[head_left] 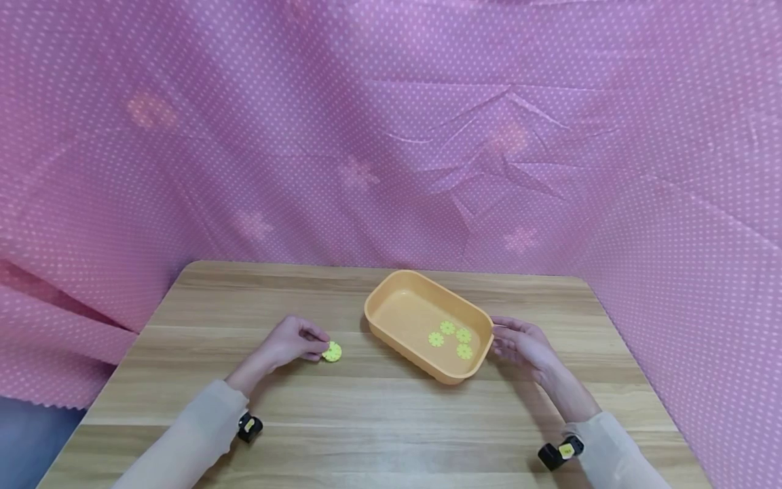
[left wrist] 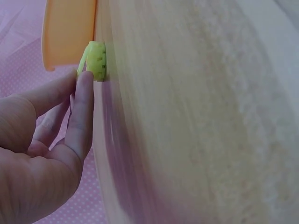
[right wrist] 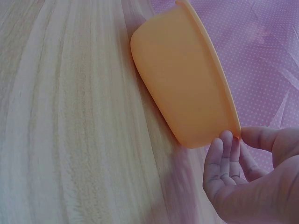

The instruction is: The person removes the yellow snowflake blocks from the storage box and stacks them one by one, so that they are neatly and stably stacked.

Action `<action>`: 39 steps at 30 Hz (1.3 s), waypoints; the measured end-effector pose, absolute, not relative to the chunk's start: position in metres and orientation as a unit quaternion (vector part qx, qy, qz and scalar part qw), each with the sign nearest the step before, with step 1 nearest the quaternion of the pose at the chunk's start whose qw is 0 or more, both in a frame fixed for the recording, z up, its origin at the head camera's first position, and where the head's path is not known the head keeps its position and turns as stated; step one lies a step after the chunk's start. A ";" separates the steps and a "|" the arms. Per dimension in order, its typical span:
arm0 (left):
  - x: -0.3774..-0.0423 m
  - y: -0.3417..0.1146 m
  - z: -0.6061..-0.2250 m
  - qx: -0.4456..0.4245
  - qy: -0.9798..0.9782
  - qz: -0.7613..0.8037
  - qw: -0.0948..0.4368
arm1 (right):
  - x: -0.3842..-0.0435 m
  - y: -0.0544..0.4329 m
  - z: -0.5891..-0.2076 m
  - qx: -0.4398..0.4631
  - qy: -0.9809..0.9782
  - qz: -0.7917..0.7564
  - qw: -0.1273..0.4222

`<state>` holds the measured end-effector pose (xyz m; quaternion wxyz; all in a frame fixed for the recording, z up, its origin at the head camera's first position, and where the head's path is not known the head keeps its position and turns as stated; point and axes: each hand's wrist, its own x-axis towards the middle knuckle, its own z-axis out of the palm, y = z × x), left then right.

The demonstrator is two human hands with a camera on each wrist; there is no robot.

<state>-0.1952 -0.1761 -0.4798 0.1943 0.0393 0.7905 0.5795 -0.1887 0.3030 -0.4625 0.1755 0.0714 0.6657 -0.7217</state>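
1. My head view arrives bright and even; a pale sheen lies on the light-brown wood-grain tabletop (head_left: 391,435);
2. I see a soft shadow beneath the bare right hand (head_left: 523,346);
3. Both wrist views reach me dimmer and hazier; the nearest grain blurs.

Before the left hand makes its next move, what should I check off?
1. Left hand pinching the top yellow flower-shaped disc: ok.
2. That disc fully parted from the stack: not ok; it tilts away but seems to meet it at one edge.
3. Right hand at the orange tray: ok, gripping its rim.
4. Free room inside: ok; four discs lie towards the right hand's end, bare floor beyond.
5. Left hand over the tray: not ok; it is off to the left.
6. Discs left in the stack: cannot tell.
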 end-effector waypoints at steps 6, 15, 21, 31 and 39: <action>-0.195 -0.175 -0.480 0.033 0.797 0.570 0.195 | -0.186 0.303 -0.462 0.070 0.666 -0.722 0.175; -0.195 -0.173 -0.482 0.035 0.802 0.564 0.195 | -0.184 0.303 -0.462 0.069 0.663 -0.724 0.175; -0.194 -0.172 -0.484 0.037 0.803 0.562 0.194 | -0.183 0.303 -0.462 0.072 0.665 -0.723 0.176; -0.194 -0.171 -0.486 0.036 0.801 0.564 0.196 | -0.182 0.303 -0.462 0.070 0.671 -0.718 0.173; -0.197 -0.171 -0.486 0.018 0.805 0.559 0.197 | -0.183 0.302 -0.461 0.074 0.667 -0.721 0.171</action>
